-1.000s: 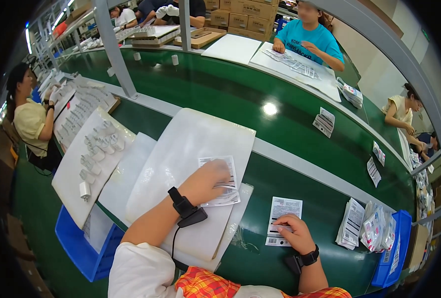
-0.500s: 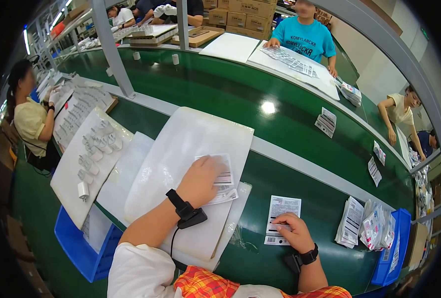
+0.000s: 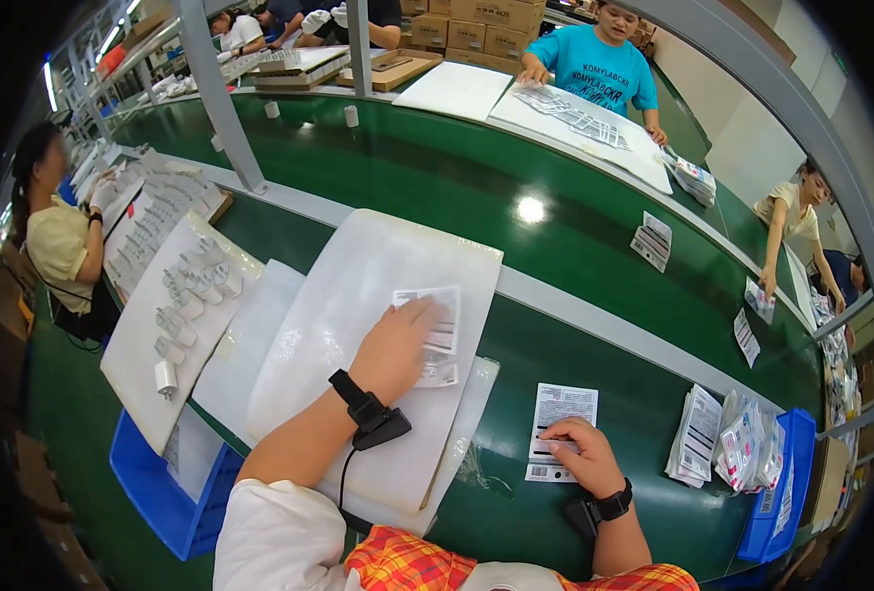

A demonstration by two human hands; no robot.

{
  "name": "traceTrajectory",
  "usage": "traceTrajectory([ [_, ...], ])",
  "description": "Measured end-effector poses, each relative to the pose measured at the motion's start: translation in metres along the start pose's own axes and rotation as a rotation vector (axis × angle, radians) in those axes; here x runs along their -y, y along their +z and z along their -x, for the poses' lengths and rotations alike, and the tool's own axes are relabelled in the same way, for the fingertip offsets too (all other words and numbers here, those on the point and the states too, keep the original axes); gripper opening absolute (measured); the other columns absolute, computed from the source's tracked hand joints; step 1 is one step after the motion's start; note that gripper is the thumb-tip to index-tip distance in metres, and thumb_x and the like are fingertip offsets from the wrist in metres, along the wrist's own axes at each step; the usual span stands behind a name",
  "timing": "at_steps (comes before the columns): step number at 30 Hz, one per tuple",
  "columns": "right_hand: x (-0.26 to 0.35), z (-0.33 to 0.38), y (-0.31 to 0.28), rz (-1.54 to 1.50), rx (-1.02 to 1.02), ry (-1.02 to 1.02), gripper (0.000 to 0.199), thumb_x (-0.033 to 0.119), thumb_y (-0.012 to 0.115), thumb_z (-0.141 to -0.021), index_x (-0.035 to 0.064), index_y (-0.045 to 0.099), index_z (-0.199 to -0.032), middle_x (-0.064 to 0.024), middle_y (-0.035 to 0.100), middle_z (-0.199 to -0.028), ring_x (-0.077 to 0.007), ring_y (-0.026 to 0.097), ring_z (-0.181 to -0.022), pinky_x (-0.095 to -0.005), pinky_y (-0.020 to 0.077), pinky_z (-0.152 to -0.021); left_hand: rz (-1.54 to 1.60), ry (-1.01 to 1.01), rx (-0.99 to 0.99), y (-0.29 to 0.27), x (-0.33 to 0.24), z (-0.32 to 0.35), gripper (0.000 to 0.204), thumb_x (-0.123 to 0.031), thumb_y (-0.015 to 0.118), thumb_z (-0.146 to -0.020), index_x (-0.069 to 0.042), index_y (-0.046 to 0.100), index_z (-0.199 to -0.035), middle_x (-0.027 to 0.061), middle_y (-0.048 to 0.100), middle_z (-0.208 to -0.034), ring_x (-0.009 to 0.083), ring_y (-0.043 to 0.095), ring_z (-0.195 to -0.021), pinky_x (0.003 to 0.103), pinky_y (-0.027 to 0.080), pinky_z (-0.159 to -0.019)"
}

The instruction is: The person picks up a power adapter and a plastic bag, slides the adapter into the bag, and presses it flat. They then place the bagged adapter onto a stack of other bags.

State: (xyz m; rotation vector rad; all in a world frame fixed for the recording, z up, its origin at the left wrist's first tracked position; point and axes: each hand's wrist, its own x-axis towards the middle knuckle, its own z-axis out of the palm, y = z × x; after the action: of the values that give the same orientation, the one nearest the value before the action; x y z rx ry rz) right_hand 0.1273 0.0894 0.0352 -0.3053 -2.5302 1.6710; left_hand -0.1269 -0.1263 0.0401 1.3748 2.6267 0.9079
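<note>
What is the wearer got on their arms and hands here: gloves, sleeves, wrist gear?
No gloves: both hands are bare. The left hand has a black wrist strap with a thin black cable running back toward a white short sleeve. The right hand has a black band carrying a small black unit.

Bright overhead light, glare on the green table (image 3: pixel 530 209), edges bent and dark.

White printed label sheet (image 3: pixel 558 431) flat on green desk (image 3: pixel 594 394), under right hand (image 3: pixel 580 455). Clear flat packet (image 3: pixel 435 320) under left hand (image 3: pixel 397 347). Stack of white leaflets (image 3: pixel 695 448) beside clear bagged packs (image 3: pixel 752 443). Brown cartons (image 3: pixel 476 18) far behind.
</note>
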Motion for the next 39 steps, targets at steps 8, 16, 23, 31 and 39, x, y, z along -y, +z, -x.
traceTrajectory([
  [8, -0.004, -0.005, -0.001, 0.012, 0.013, -0.003, 0.016, 0.006, 0.062, -0.084, 0.0025, 0.067, -0.099, -0.0086, 0.065, -0.097, -0.0223, 0.059, -0.092, -0.0311, 0.0462, -0.084, -0.205, 0.03, -0.011, 0.006, 0.011, -0.003, 0.062, 0.014, 0.048, -0.07, -0.008, 0.053, -0.127, 0.0176, 0.049, -0.137, 0.0357, 0.048, -0.123, 0.04, 0.042, -0.103],
  [16, -0.004, -0.002, 0.0, 0.002, 0.015, 0.008, 0.016, 0.005, 0.06, -0.084, 0.0009, 0.065, -0.099, -0.0082, 0.063, -0.097, -0.0196, 0.059, -0.091, -0.0299, 0.0456, -0.085, -0.12, -0.017, 0.044, 0.0, 0.009, -0.006, 0.068, 0.016, 0.047, -0.068, -0.009, 0.051, -0.131, 0.0153, 0.048, -0.141, 0.0346, 0.042, -0.131, 0.042, 0.036, -0.109],
  [23, -0.005, -0.002, 0.0, -0.102, -0.02, 0.022, 0.014, 0.002, 0.061, -0.083, 0.0012, 0.066, -0.096, -0.0084, 0.066, -0.095, -0.0212, 0.06, -0.091, -0.0303, 0.0463, -0.084, -0.064, 0.02, 0.071, 0.002, 0.003, -0.01, 0.071, 0.016, 0.046, -0.068, -0.01, 0.051, -0.133, 0.0127, 0.046, -0.143, 0.034, 0.037, -0.136, 0.044, 0.03, -0.113],
  [31, 0.008, -0.006, 0.0, -0.337, -0.224, -0.058, 0.007, -0.001, 0.056, -0.084, -0.0005, 0.062, -0.089, -0.0088, 0.061, -0.094, -0.0174, 0.058, -0.089, -0.029, 0.0452, -0.083, -0.143, 0.156, 0.178, 0.006, 0.014, -0.006, 0.07, 0.013, 0.048, -0.069, -0.01, 0.051, -0.135, 0.0118, 0.041, -0.147, 0.0343, 0.035, -0.137, 0.045, 0.029, -0.113],
  [39, 0.079, 0.01, -0.02, -0.125, -0.323, -0.185, 0.01, -0.001, 0.057, -0.084, -0.0007, 0.063, -0.092, -0.0108, 0.063, -0.097, -0.0201, 0.061, -0.093, -0.0301, 0.0462, -0.085, -0.112, 0.098, 0.161, 0.0, -0.003, -0.004, 0.058, -0.005, 0.055, -0.074, -0.007, 0.053, -0.132, 0.0145, 0.04, -0.147, 0.036, 0.035, -0.137, 0.045, 0.031, -0.111],
])
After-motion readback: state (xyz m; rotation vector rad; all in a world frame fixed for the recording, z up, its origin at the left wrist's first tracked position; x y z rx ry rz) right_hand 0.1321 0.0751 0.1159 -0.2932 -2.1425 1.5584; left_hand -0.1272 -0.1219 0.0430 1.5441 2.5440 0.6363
